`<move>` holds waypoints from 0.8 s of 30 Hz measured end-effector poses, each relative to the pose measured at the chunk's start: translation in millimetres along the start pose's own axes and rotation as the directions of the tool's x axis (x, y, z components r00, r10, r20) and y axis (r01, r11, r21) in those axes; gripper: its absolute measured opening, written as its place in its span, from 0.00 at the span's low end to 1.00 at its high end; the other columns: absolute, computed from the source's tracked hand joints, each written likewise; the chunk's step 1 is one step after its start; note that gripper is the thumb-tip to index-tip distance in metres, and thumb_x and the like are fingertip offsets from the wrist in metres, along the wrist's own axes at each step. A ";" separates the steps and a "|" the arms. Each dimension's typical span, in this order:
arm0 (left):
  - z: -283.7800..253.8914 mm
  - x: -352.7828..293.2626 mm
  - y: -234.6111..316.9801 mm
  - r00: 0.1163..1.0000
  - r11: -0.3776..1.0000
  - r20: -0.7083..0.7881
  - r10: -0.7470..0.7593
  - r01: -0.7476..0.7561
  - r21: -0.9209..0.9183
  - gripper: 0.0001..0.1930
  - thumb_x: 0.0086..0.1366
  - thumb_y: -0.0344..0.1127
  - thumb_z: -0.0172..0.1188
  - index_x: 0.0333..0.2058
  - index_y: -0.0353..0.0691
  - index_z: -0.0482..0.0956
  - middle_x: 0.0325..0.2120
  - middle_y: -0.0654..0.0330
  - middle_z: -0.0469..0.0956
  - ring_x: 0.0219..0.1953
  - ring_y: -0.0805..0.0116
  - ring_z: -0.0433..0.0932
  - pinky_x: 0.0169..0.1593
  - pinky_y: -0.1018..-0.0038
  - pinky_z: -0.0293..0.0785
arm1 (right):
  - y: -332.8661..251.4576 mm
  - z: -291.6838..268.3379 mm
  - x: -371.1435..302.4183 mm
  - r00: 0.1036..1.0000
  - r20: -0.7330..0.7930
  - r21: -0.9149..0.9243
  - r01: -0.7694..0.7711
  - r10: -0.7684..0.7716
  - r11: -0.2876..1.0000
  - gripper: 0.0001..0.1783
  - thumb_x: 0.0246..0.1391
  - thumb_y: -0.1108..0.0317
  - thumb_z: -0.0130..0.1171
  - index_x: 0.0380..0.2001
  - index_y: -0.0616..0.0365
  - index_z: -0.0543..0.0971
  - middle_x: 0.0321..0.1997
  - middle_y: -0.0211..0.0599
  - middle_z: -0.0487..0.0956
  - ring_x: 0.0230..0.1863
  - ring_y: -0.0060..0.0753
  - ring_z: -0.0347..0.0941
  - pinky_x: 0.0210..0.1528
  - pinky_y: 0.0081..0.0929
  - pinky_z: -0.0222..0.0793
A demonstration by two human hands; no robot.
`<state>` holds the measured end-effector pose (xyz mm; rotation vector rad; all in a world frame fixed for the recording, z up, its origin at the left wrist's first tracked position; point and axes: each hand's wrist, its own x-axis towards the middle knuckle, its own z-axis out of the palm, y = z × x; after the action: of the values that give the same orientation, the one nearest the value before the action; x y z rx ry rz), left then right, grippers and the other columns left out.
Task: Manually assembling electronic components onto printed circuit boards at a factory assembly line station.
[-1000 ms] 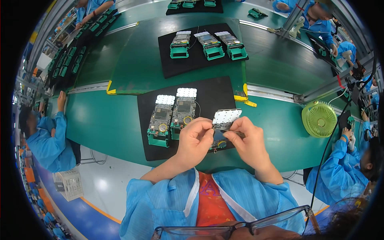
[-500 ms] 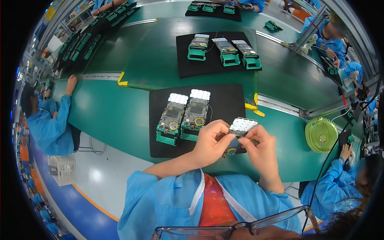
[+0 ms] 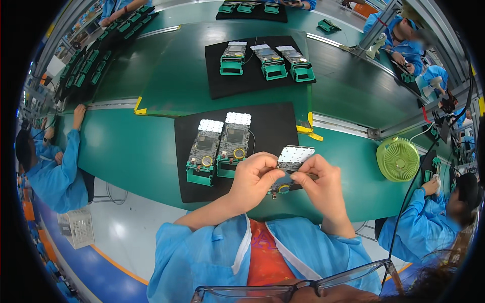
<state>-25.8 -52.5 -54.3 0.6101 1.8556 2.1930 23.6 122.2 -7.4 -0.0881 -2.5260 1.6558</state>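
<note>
You sit at a long green table [image 3: 126, 151] with a moving green belt [image 3: 166, 65] behind it. A black mat [image 3: 273, 126] lies on the table in front of you. Two circuit boards in green holders [image 3: 218, 149] rest side by side on the mat, each with a silver block on top and a round gold coin battery. A small green fan [image 3: 398, 159] stands off to your right, well apart from your hands. You hold a third circuit board [image 3: 292, 162] up over the near right corner of the mat. Your left hand [image 3: 254, 179] is closed around its left edge. Your right hand [image 3: 323, 184] pinches a thin dark tool or part against the board; it is too small to tell which. The board is in the air, so it may slip and fall if your grip gets loose. If you push too hard, I think the little parts could bend or the tool could skid across the board.
</note>
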 end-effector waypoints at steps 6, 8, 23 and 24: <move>-0.1 -0.4 -2.5 1.000 1.000 0.008 0.022 -0.022 0.021 0.06 0.57 0.21 0.63 0.31 0.31 0.73 0.33 0.60 0.73 0.29 0.80 0.70 0.30 0.82 0.69 | -5.4 -1.4 -0.8 1.000 0.002 -0.021 0.004 -0.004 1.000 0.11 0.47 0.76 0.67 0.26 0.65 0.73 0.23 0.42 0.80 0.26 0.28 0.80 0.28 0.23 0.75; -0.1 -1.0 -1.9 1.000 0.999 0.009 0.024 -0.024 0.032 0.07 0.57 0.21 0.63 0.31 0.31 0.73 0.33 0.60 0.73 0.29 0.80 0.71 0.30 0.82 0.69 | -7.8 -1.5 -1.4 1.000 0.003 -0.022 -0.007 0.007 1.000 0.10 0.47 0.76 0.67 0.25 0.66 0.73 0.23 0.42 0.80 0.26 0.28 0.80 0.28 0.23 0.75; 3.0 -0.9 7.5 0.996 0.995 0.005 0.093 -0.093 0.036 0.06 0.58 0.19 0.59 0.29 0.32 0.69 0.32 0.59 0.72 0.29 0.80 0.71 0.29 0.82 0.69 | -12.3 2.3 -1.9 0.995 0.022 0.022 -0.097 0.097 0.995 0.10 0.48 0.76 0.66 0.25 0.68 0.74 0.22 0.44 0.80 0.25 0.28 0.79 0.27 0.24 0.74; 2.9 0.7 8.3 0.995 0.995 0.025 0.093 -0.094 0.041 0.06 0.58 0.19 0.59 0.29 0.32 0.69 0.31 0.59 0.72 0.29 0.80 0.71 0.29 0.82 0.69 | -11.4 1.7 -1.7 0.994 0.014 0.034 -0.105 0.104 0.994 0.10 0.48 0.76 0.66 0.25 0.68 0.73 0.22 0.44 0.80 0.24 0.27 0.79 0.27 0.24 0.74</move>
<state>-24.3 -51.2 -45.7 0.7416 1.9031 2.1995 25.2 115.9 2.2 -0.2110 -2.5410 1.7425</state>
